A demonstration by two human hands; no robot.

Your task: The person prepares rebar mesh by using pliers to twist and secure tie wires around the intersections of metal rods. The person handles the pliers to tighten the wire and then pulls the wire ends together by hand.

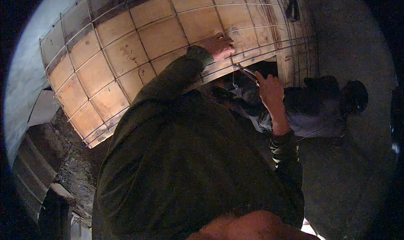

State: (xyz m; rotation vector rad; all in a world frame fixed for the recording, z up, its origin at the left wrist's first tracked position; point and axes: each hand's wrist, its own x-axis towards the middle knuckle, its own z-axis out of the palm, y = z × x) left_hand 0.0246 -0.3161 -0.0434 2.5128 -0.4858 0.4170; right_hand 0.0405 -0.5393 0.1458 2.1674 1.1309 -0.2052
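A grid of thin steel rods (114, 78) lies over pale wooden boards (160, 38). My left hand (217, 47) is on the grid near the boards' lower edge, fingers curled; what they hold is unclear. My right hand (270, 89) is closed on the handles of metal pliers (249, 73). The jaws are at a rod crossing on the board's edge, just below my left hand. Beneath that edge is a dark opening, with a thin strand hanging near the jaws.
A co-worker (320, 109) in dark clothing is beyond my right arm, close under the wooden edge. A dark strap-like object (293, 6) is at the top right. Rough dark material (71, 156) and pale sheeting (27, 69) are at the left, with a grey surface (345, 168) at the right.
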